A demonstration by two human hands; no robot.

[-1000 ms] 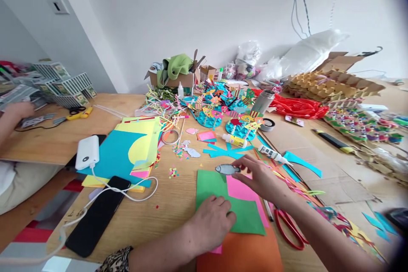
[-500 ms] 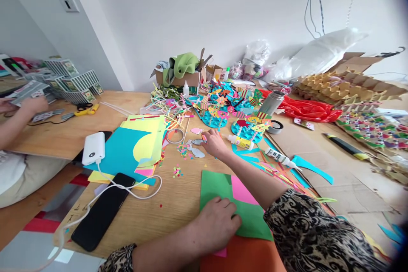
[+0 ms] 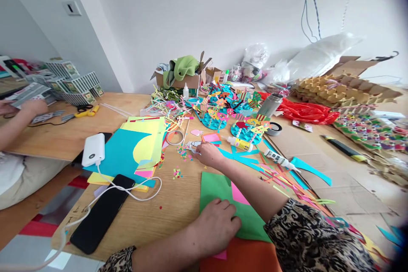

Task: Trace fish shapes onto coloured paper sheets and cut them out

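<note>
My left hand [image 3: 219, 225] lies palm down on a green paper sheet [image 3: 210, 187], fingers loosely bent and thumb apart, with nothing seen in its grip. Part of a pink paper [image 3: 240, 195] shows on the green sheet, and an orange sheet [image 3: 242, 255] sticks out below. Farther off, my right hand [image 3: 210, 155] is closed at a grey paper cutout [image 3: 193, 144], fingertips on its edge and partly hidden. Just beyond the hand are a small stack of pink and orange papers [image 3: 211, 137] and a pink cutout [image 3: 196, 132]. Paper confetti [image 3: 182, 152] lies left of it.
A phone [image 3: 102, 216], a white power bank [image 3: 93, 149] with cable, and coloured sheets [image 3: 121, 148] lie left. Glue bottles [image 3: 240, 143], paper strips, decorated blue pieces [image 3: 213, 120] and a metal flask [image 3: 270, 104] stand right and behind. Another person's hand [image 3: 33, 106] is far left.
My right hand has moved slightly left and nearer, from the pink and orange papers to the grey cutout. Those papers now lie uncovered. My left hand stays put.
</note>
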